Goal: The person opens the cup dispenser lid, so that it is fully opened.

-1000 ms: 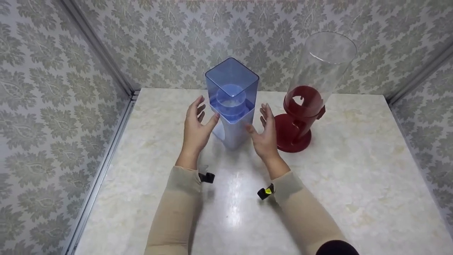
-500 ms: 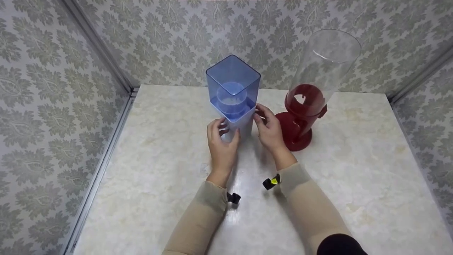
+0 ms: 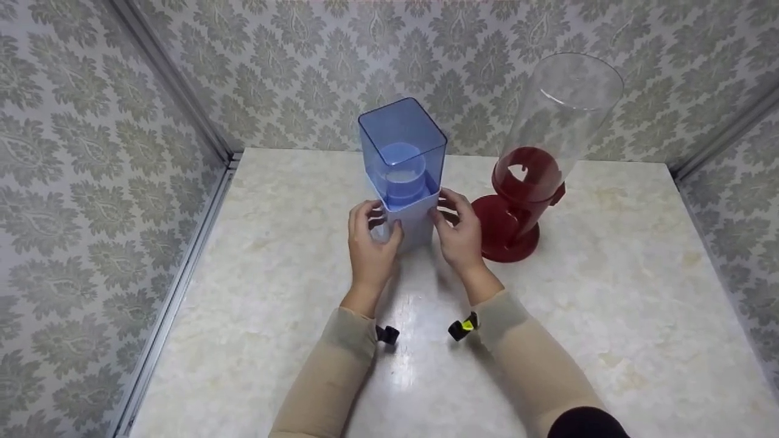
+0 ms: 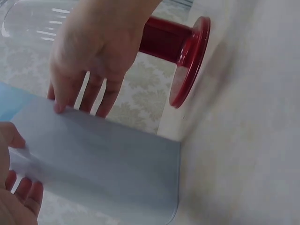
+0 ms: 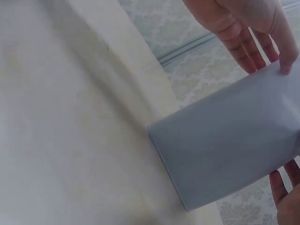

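A red stand (image 3: 523, 193) with a transparent cylinder (image 3: 560, 118) rises from a marbled table (image 3: 614, 280) — patterned wallpaper (image 3: 292, 79) behind.

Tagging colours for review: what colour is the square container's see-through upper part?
The upper part is translucent blue, showing best in the head view.

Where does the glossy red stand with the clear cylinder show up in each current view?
Head: the glossy red round-based stand is right of centre, beside the right hand.
Left wrist: upper part, its round base right of centre.
Right wrist: not in it.
Shared landmark: the pale, square-sided container, seen in all three.
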A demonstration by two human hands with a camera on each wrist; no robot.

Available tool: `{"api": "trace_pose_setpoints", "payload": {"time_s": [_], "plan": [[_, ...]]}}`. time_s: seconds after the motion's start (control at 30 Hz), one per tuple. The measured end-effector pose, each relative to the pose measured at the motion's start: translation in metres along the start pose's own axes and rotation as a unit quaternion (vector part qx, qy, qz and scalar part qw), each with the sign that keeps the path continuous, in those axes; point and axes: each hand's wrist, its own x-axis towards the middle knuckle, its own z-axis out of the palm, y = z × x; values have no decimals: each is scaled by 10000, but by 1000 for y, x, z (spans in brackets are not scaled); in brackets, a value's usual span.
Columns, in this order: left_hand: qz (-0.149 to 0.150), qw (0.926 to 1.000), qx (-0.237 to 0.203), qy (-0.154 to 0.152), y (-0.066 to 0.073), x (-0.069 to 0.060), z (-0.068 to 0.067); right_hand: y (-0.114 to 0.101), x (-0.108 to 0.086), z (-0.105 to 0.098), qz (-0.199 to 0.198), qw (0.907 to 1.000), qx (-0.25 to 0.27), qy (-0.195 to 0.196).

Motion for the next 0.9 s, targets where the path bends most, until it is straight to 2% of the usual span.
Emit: {"api": "trace_pose_setpoints", "payload": {"time_s": [0.3,0.53,0.73,0.9], "plan": [[-103,9984,-218,-506,-8,16,-22,-6,-23,12,-196,9990,37,397],[-273,9975,-265,-600,-15,29,-35,-16,-42,26,45,9984,15,569],[-430,9959,-452,-653,-18,38,-44,-21,-54,38,-16,9989,134,454],[-460,9940,-581,-808,-20,32,-46,-22,-51,30,55,9991,224,343]]}}
